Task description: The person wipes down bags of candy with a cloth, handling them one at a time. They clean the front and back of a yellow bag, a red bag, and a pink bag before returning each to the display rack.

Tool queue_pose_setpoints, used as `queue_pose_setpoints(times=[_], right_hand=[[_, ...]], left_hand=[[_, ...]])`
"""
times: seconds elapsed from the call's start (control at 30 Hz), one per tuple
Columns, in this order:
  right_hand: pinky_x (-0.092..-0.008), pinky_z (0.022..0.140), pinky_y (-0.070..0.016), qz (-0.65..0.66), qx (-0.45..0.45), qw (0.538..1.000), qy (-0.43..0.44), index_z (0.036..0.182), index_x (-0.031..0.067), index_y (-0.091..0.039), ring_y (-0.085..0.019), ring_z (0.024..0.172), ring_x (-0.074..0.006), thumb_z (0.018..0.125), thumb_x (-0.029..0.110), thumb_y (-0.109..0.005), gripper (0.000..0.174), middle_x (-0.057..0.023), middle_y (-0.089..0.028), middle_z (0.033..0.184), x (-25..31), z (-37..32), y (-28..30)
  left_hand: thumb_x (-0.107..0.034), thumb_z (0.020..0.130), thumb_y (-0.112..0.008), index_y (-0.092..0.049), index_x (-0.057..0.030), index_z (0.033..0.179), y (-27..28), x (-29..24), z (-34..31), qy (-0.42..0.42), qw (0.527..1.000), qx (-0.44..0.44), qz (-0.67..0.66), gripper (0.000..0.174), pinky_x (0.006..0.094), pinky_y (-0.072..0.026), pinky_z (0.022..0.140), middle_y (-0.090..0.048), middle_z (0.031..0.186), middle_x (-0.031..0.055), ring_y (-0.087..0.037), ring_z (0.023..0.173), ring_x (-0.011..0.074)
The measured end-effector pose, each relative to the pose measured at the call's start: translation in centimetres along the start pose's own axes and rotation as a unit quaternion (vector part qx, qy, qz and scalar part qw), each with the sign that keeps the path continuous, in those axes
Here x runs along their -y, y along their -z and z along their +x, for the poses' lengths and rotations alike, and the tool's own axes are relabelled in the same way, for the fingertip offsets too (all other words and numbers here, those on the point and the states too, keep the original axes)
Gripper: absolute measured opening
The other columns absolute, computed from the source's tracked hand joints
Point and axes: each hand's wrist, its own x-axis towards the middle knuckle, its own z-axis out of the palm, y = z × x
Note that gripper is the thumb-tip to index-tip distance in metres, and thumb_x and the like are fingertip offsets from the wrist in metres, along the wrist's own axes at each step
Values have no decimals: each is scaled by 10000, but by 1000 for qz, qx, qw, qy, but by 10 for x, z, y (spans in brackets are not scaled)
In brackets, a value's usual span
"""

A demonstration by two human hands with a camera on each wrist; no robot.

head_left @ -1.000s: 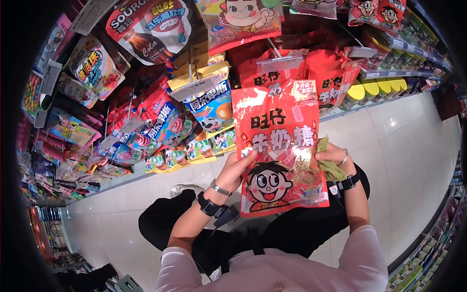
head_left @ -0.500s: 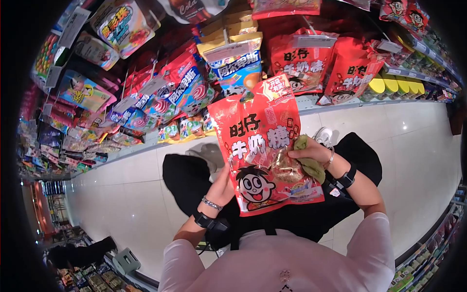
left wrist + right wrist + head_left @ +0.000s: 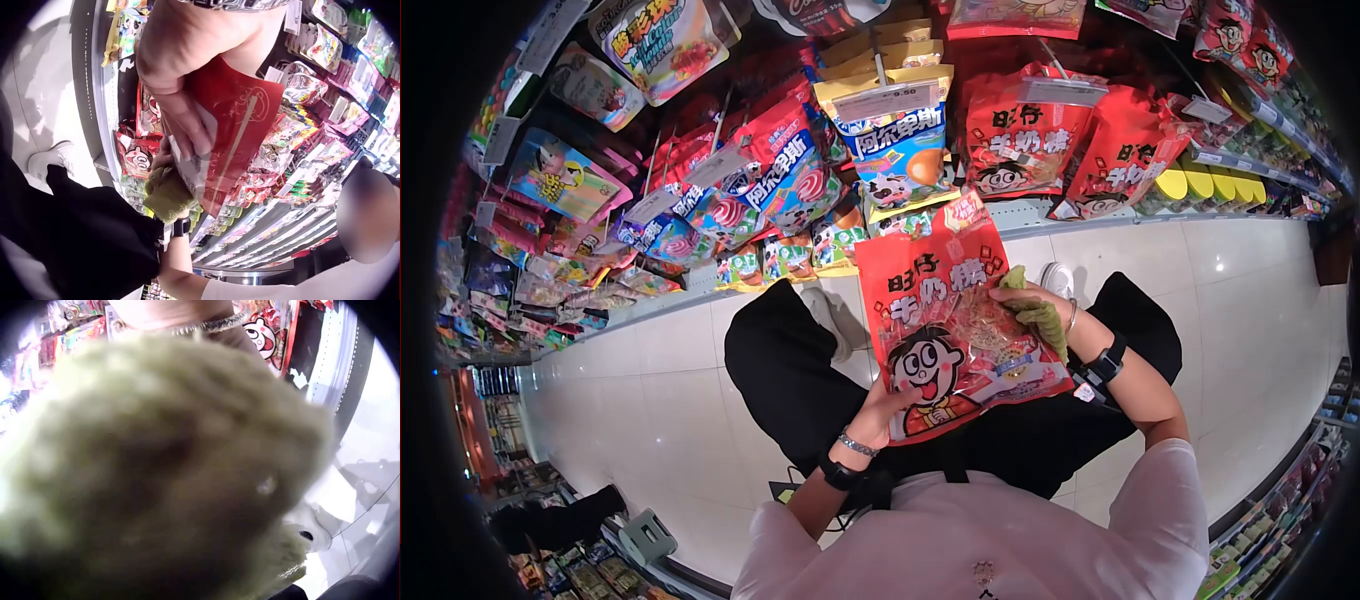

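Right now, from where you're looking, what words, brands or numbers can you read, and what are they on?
"旺仔 牛奶糖": held red bag
"旺仔 牛奶糖": hanging red bags
"阿尔卑斯": blue-and-yellow bag, blue-and-red bags
"9.50": price tag over the blue-and-yellow bag
White pouch, upper left: only partly legible
Other price tags, small print: too small or blurred

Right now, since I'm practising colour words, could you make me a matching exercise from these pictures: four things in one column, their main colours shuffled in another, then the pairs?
Things:
1. bag gripped by the left hand
2. crumpled cloth in the right hand
3. round lids at the head view's right
4. trousers

Colours:
A. yellow
B. black
C. red
D. green

Pairs: 1-C, 2-D, 3-A, 4-B
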Motion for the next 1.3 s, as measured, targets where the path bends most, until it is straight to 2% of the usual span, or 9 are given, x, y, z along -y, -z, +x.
queue_pose_setpoints(times=[0.2, 0.43, 0.8, 0.9, 0.97, 1.0, 1.1, 1.17, 1.3], right_hand=[[-290, 829, -465, 36, 67, 994, -81, 1155, 11, -465, -572, 939, -151, 853, 241, -541, 387, -87, -563, 1085, -14, 5, 17], [-273, 724, -500, 12, -26, 995, -97, 1093, -3, -508, -600, 841, -136, 857, 228, -545, 332, -83, -597, 998, -33, 13, 35], [-243, 593, -455, -208, -65, 976, -8, 982, 4, -549, -549, 693, -90, 818, 270, -610, 318, -22, -588, 824, -38, 20, 43], [-253, 599, -448, -298, -79, 951, 22, 986, 5, -546, -525, 694, -77, 825, 282, -600, 326, -18, -579, 812, -33, 20, 49], [-244, 654, -453, -513, -27, 858, -28, 1072, -3, -480, -507, 771, -69, 850, 237, -569, 339, -11, -562, 924, -21, 22, 55], [-244, 654, -453, -513, -27, 858, -28, 1072, -3, -480, -507, 771, -69, 850, 237, -569, 339, -11, -562, 924, -19, 20, 54], [-240, 704, -436, -468, 5, 884, 2, 1083, -6, -469, -478, 827, -59, 844, 205, -576, 336, -11, -549, 939, -19, 18, 52], [-260, 674, -426, -397, 2, 905, 154, 1016, 7, -530, -488, 750, -68, 830, 197, -587, 272, -21, -571, 834, -28, 21, 56], [-258, 787, -426, -312, -43, 926, 209, 1139, 26, -477, -517, 884, -94, 763, 85, -640, 414, -18, -570, 988, -20, 14, 37]], left_hand=[[48, 807, -502, -307, -10, 1262, 6, 2, -8, 62, 995, -14, -80, 498, 385, -450, 886, -471, 1187, 137, -497, 1079, 246], [46, 787, -535, -329, -8, 1247, 13, 11, -6, 82, 994, -11, -72, 507, 363, -448, 889, -486, 1173, 129, -508, 1063, 235], [154, 668, -597, -361, -37, 1222, 24, 20, -2, -71, 987, -64, 130, 633, 306, -427, 881, -495, 1153, 80, -495, 1054, 179], [145, 676, -601, -371, -32, 1214, 19, 16, -5, -96, 975, -61, 190, 611, 297, -426, 875, -506, 1137, 75, -500, 1043, 168], [140, 681, -603, -378, -29, 1209, 19, 15, -8, -108, 968, -61, 216, 598, 292, -426, 872, -512, 1126, 72, -504, 1035, 162], [129, 686, -610, -385, -25, 1203, 20, 15, -8, -110, 961, -53, 249, 585, 288, -432, 861, -519, 1115, 69, -511, 1018, 155], [90, 698, -635, -396, -5, 1185, 23, 15, -9, -116, 939, -46, 320, 551, 277, -452, 823, -532, 1088, 71, -524, 974, 135], [73, 707, -639, -398, 9, 1172, 18, 13, -9, -104, 903, -32, 417, 527, 271, -459, 808, -540, 1073, 77, -525, 954, 122], [14, 746, -629, -398, 22, 1167, 17, 18, -2, -106, 910, -9, 402, 480, 268, -448, 810, -551, 1054, 73, -522, 942, 120]])
